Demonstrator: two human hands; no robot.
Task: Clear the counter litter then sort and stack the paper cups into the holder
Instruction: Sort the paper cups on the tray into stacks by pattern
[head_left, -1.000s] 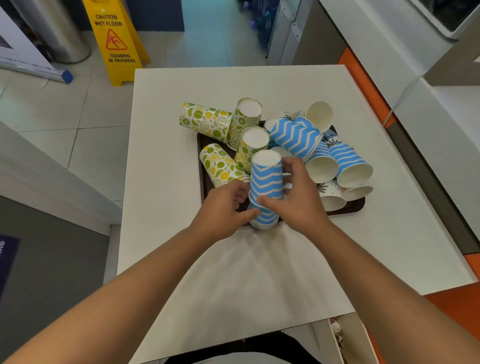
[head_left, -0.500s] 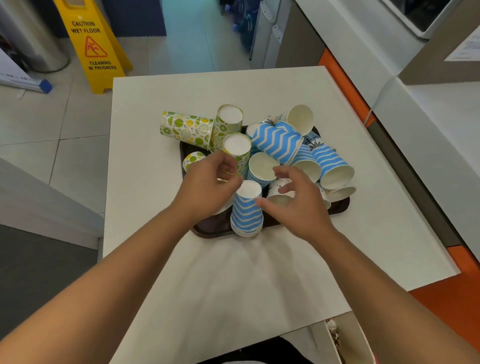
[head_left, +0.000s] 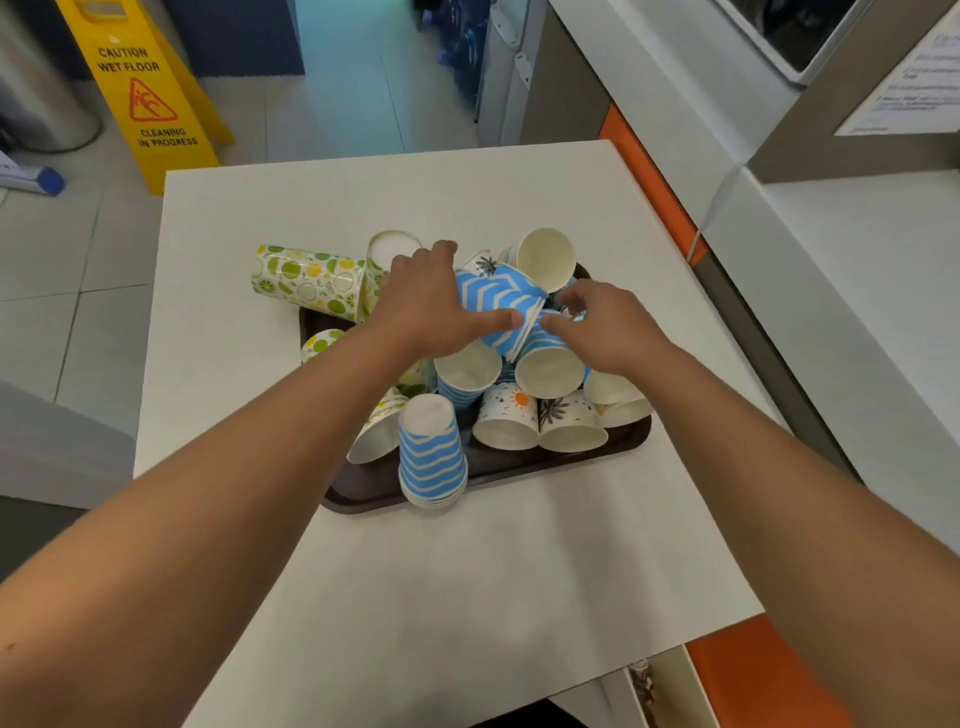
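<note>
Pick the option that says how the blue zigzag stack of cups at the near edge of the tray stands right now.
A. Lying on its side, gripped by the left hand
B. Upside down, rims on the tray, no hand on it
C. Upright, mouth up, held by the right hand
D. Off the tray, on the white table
B: the blue zigzag stack stands base-up on the dark tray, while the left hand and right hand work farther back at the pile.
</note>
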